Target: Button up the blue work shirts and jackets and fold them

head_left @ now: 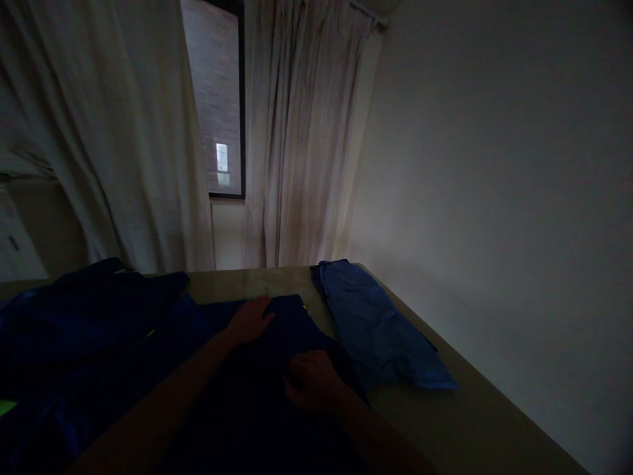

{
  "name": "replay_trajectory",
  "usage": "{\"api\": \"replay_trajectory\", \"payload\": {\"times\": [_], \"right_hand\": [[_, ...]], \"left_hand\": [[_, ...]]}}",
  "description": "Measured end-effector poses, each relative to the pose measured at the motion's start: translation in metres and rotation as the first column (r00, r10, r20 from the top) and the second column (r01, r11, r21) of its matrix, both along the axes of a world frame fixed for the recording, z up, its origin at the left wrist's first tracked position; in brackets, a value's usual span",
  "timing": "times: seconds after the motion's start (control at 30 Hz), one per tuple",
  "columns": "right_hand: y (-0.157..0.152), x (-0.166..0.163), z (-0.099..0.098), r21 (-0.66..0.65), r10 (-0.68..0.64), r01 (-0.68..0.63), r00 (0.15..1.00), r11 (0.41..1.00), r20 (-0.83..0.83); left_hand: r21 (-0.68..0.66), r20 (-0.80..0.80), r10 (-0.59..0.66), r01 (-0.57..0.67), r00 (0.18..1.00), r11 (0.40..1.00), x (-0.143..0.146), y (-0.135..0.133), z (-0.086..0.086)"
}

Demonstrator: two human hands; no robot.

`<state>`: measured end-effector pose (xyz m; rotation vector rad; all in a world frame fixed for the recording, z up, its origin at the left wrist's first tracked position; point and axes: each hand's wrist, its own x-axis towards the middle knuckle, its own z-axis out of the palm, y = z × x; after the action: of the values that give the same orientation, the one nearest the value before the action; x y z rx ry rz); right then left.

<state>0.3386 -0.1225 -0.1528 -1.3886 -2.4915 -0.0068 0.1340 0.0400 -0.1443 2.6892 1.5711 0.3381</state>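
Note:
A dark blue garment point(247, 396) is spread over the table in front of me, its details lost in the dim light. My left hand point(251, 321) lies on it near its far edge, palm down, with the thumb apart from the fingers. Closer to me and further right, my right hand point(314, 381) rests on the same cloth with its fingers curled in. Whether any fabric is pinched in those fingers is too dark to tell. To the right lies a folded, lighter blue piece of clothing point(373, 323), apart from both hands.
More dark blue clothing point(93, 323) is heaped on the left, with a bright yellow-green patch point(6, 407). The tan table point(420, 422) runs along a pale wall point(494, 198). Behind it hang long curtains point(306, 145) beside a window point(217, 99).

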Motion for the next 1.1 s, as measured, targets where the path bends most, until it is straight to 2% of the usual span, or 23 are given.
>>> {"api": "replay_trajectory", "payload": {"times": [0.07, 0.13, 0.23, 0.33, 0.4, 0.47, 0.57, 0.67, 0.73, 0.8, 0.9, 1.0, 1.1], "right_hand": [[0.000, 0.000, 0.000, -0.005, -0.010, 0.010, 1.000, 1.000, -0.006], [0.000, 0.000, 0.001, -0.007, -0.028, 0.028, 0.999, 1.000, -0.015], [0.000, 0.000, 0.002, -0.001, -0.024, 0.024, 0.999, 1.000, -0.039], [-0.001, 0.000, 0.004, 0.019, 0.000, 0.001, 0.998, 1.000, -0.058], [-0.001, 0.000, 0.004, 0.026, 0.001, 0.001, 0.998, 1.000, -0.068], [-0.003, 0.001, 0.004, 0.020, -0.003, 0.005, 0.997, 1.000, -0.074], [-0.006, 0.002, 0.004, 0.009, -0.030, 0.031, 0.997, 0.999, -0.076], [-0.009, 0.002, 0.005, 0.008, -0.054, 0.054, 0.996, 0.998, -0.073], [-0.009, 0.002, 0.005, 0.010, -0.053, 0.054, 0.996, 0.998, -0.070], [-0.008, 0.002, 0.003, 0.011, -0.050, 0.051, 0.996, 0.999, -0.073], [-0.007, 0.003, 0.002, 0.007, -0.054, 0.055, 0.996, 0.998, -0.073], [-0.008, 0.004, 0.003, 0.008, -0.045, 0.045, 0.997, 0.999, -0.059], [-0.010, 0.005, 0.004, 0.025, 0.006, -0.005, 0.999, 1.000, -0.038]], "left_hand": [[0.039, 0.010, 0.108, -0.109, 0.994, 0.993, -0.041, -0.006, 0.011], [0.056, 0.009, 0.190, -0.190, 0.982, 0.980, -0.088, -0.025, 0.009], [0.050, -0.022, 0.175, -0.174, 0.984, 0.983, -0.148, -0.076, -0.016], [0.011, -0.052, 0.012, -0.011, 0.999, 1.000, -0.183, -0.122, -0.046], [-0.003, -0.070, -0.037, 0.037, 0.997, 0.999, -0.194, -0.138, -0.056], [-0.029, -0.061, -0.055, 0.054, 0.997, 0.998, -0.202, -0.144, -0.054], [-0.098, 0.041, -0.108, 0.112, 0.993, 0.989, -0.212, -0.147, -0.038], [-0.159, 0.125, -0.095, 0.114, 0.988, 0.981, -0.216, -0.152, -0.015], [-0.152, 0.130, -0.055, 0.075, 0.990, 0.986, -0.215, -0.153, -0.003], [-0.075, 0.107, -0.001, 0.009, 0.994, 0.997, -0.216, -0.149, 0.000], [0.068, 0.001, 0.093, -0.093, 0.996, 0.993, -0.228, -0.139, -0.012], [0.100, -0.104, 0.052, -0.041, 0.993, 0.994, -0.246, -0.136, -0.036], [0.103, -0.123, 0.032, -0.019, 0.992, 0.995, -0.257, -0.148, -0.052]]}}
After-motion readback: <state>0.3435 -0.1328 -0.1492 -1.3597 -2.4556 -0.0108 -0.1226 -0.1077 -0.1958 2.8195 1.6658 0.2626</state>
